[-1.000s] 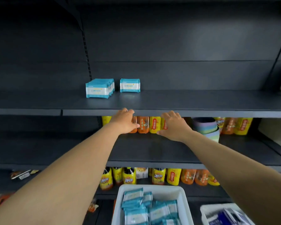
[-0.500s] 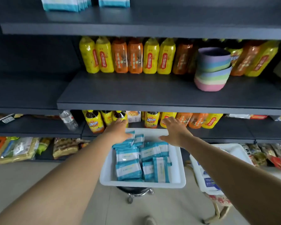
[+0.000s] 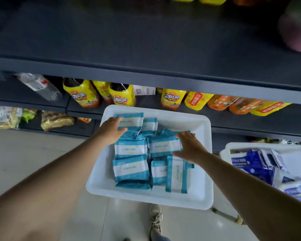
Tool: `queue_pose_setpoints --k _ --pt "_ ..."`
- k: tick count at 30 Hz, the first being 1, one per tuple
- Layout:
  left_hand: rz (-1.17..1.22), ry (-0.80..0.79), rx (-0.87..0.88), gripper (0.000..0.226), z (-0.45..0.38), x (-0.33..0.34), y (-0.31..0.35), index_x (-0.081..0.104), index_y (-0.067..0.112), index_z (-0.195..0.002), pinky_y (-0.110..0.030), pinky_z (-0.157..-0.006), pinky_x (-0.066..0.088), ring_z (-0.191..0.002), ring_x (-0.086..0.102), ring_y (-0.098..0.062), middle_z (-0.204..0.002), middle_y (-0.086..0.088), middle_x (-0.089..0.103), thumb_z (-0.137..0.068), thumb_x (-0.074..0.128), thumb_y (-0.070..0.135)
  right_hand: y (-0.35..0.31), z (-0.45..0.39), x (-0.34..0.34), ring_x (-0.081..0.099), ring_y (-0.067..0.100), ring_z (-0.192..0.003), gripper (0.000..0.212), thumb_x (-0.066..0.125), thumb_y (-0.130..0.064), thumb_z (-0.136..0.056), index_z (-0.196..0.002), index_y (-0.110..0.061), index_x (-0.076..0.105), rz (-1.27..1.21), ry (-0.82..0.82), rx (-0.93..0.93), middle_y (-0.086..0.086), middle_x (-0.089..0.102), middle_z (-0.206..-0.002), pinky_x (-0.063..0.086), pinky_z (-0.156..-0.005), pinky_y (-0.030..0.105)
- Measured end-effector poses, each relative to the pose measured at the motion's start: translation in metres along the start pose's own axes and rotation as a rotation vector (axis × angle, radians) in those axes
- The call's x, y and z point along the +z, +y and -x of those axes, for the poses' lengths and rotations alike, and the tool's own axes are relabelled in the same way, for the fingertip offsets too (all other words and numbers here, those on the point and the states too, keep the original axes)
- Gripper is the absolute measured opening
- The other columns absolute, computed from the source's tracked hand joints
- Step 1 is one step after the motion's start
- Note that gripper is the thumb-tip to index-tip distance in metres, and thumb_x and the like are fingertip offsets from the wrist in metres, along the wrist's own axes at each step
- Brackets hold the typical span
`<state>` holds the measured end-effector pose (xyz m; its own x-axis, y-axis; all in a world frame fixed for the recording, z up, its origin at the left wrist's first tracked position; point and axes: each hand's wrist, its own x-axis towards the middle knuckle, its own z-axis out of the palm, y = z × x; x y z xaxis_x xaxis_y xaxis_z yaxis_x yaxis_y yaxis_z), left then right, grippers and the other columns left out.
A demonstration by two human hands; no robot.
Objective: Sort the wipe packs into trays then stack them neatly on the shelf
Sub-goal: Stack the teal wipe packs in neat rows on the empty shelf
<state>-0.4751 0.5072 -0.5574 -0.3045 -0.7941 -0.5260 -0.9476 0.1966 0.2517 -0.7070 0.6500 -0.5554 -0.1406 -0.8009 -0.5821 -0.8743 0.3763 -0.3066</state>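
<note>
Bare forearms, no sleeves, no rings or watch on left hand or right hand. Beige laced sneaker at six o'clock.

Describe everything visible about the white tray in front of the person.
The white tray is a shallow rectangular bin with rounded corners and a broad rim, plastic by its look. It sits level below the shelf edge, its support hidden. Teal-and-white wipe packs fill its middle, loosely piled. The left hand and right hand reach into it, touching packs.
</note>
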Motion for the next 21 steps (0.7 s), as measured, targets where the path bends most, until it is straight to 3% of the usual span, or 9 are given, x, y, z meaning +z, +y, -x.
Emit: queue_pose_setpoints --k 8,16,21 --pt "0.072 -0.043 0.073 0.058 -0.067 0.02 -0.023 0.037 0.007 -0.143 -0.029 -0.106 0.028 -0.134 0.036 -0.025 -0.146 -0.013 0.039 -0.092 0.059 0.025 0.013 -0.054 0.029 0.036 0.015 -0.127 0.057 0.069 -0.027 -0.085 -0.135 -0.017 0.046 -0.055 0.067 -0.022 -0.001 0.043 -0.137 0.034 -0.104 0.029" --pt "0.151 -0.103 0.042 0.06 -0.093 0.029 -0.032 0.047 0.004 -0.134 -0.028 -0.108 0.027 -0.131 0.036 -0.025 -0.139 -0.016 0.039 -0.084 0.069 0.03 0.009 -0.072 0.037 0.038 0.016 -0.119 0.051 0.074 -0.034 -0.079 -0.123 -0.017 0.054 0.035 0.072 -0.038 0.001 0.042 -0.126 0.038 -0.095 0.026" --pt "0.214 -0.076 0.005 0.062 -0.098 0.033 -0.029 0.052 0.007 -0.124 -0.028 -0.094 0.037 -0.117 0.047 -0.023 -0.131 -0.012 0.046 -0.074 0.079 0.032 0.001 -0.074 0.04 0.043 0.019 -0.112 0.054 0.075 -0.037 -0.078 -0.12 -0.012 0.053 0.167 0.065 -0.013 0.003 0.046 -0.122 0.042 -0.094 0.029"
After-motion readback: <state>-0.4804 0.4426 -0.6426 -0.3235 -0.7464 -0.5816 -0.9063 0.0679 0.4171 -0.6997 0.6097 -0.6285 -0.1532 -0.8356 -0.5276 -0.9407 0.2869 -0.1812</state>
